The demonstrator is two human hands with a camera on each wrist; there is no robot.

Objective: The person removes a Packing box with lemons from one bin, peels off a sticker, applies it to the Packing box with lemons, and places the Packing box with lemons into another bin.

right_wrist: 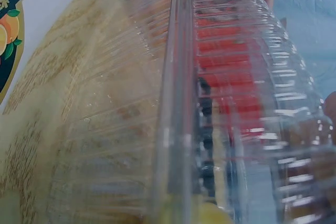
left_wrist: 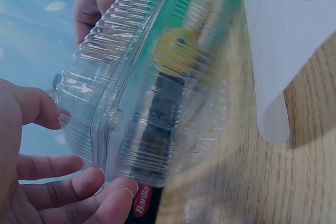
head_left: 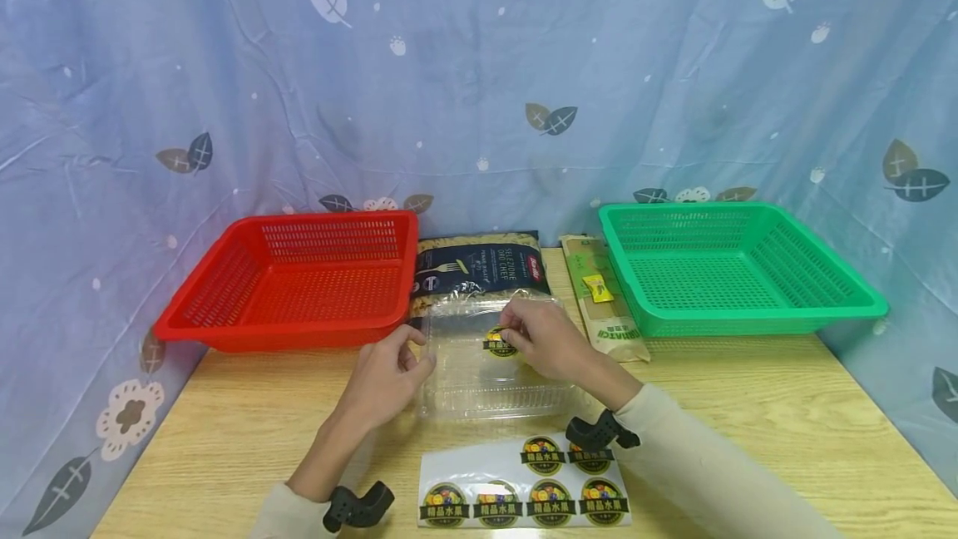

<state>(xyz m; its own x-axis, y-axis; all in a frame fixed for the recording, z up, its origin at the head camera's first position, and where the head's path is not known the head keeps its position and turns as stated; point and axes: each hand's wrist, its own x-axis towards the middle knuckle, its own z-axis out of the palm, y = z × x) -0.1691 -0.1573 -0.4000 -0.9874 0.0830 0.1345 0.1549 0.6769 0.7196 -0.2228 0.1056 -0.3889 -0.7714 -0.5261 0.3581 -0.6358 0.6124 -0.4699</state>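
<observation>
A clear plastic clamshell box (head_left: pixel 479 385) lies closed at the table's middle. My left hand (head_left: pixel 416 349) grips its left edge, and in the left wrist view the thumb and fingers (left_wrist: pixel 79 182) curl round a corner of the box (left_wrist: pixel 157 103). My right hand (head_left: pixel 515 324) pinches the upper edge of a round fruit sticker (head_left: pixel 498 347) lying on the lid. The right wrist view is filled by the box's ribbed side (right_wrist: pixel 210 103). A white sticker sheet (head_left: pixel 467 464) with several round stickers lies just in front of the box.
A red basket (head_left: pixel 224 310) stands at the back left and a green basket (head_left: pixel 748 324) at the back right. Between them lie a dark pasta bag (head_left: pixel 479 266) and a long noodle packet (head_left: pixel 609 310). Blue leaf-print cloth hangs behind and at both sides.
</observation>
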